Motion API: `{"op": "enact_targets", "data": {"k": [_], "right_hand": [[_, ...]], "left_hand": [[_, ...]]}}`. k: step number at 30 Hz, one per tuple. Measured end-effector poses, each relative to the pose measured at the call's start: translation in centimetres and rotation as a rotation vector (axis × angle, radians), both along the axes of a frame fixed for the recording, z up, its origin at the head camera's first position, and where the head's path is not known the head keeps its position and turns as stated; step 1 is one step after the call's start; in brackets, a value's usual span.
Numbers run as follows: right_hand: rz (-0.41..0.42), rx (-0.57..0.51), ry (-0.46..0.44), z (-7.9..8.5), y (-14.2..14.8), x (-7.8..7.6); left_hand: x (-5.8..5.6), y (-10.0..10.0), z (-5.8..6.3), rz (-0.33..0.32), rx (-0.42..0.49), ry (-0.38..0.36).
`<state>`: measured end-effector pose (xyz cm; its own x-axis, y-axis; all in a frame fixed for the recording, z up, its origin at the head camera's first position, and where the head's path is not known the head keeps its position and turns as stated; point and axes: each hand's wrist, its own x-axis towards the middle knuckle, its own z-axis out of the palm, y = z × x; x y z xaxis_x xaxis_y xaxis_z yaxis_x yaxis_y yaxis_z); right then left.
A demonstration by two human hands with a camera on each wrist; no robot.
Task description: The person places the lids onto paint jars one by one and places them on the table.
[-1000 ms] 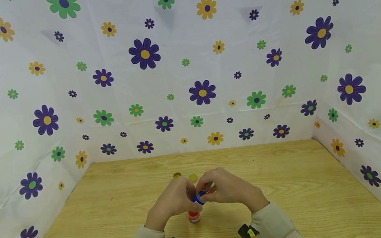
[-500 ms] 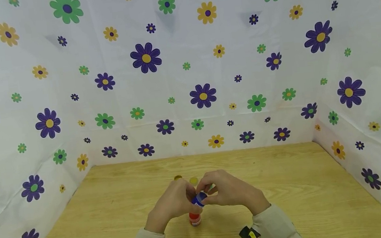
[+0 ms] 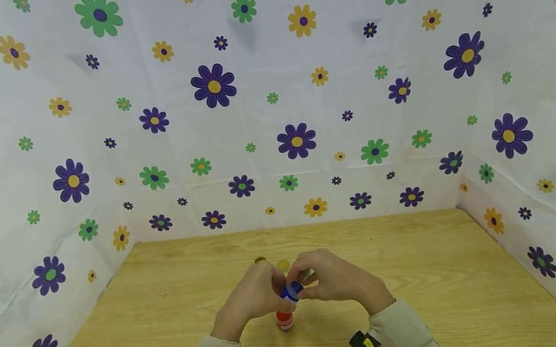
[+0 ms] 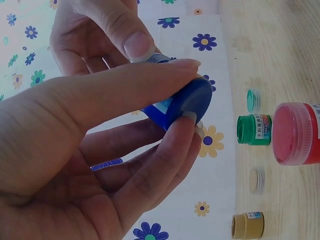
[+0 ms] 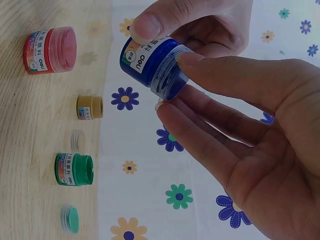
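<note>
Between both hands, a small blue paint jar (image 5: 142,62) is held tilted above the table. My left hand (image 3: 252,292) grips its blue body, thumb on one side and fingertips at the base. My right hand (image 3: 334,276) pinches the clear screw lid (image 5: 169,74) between thumb and fingers; the lid sits on the jar's mouth. Just below the hands a red paint jar (image 3: 285,321) stands on the table with its clear lid on.
Beyond the hands stand an uncapped ochre jar (image 5: 90,107) and an uncapped green jar (image 5: 74,169). An ochre-tinted lid (image 5: 77,141) and a green-tinted lid (image 5: 70,219) lie beside them on the wooden table (image 3: 169,298). Flowered cloth (image 3: 271,106) encloses the back and sides.
The blue jar and its lid have turned slightly between the fingers. Both hands keep their hold, and the whole head view has shifted a little downward in frame.
</note>
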<state>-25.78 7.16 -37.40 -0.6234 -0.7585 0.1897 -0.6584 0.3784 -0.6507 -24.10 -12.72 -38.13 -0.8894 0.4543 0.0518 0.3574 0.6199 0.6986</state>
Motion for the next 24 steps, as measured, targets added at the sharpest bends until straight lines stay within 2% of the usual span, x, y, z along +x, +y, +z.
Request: {"op": "enact_targets", "data": {"k": [12,24], "right_hand": [[-0.052,0.038,-0.008,0.01,-0.08,0.10],[-0.049,0.044,0.014,0.07,-0.09,0.13]], "left_hand": [[-0.04,-0.01,0.11,0.006,-0.003,-0.005],[-0.01,-0.01,0.08,0.008,-0.012,0.005]]}}
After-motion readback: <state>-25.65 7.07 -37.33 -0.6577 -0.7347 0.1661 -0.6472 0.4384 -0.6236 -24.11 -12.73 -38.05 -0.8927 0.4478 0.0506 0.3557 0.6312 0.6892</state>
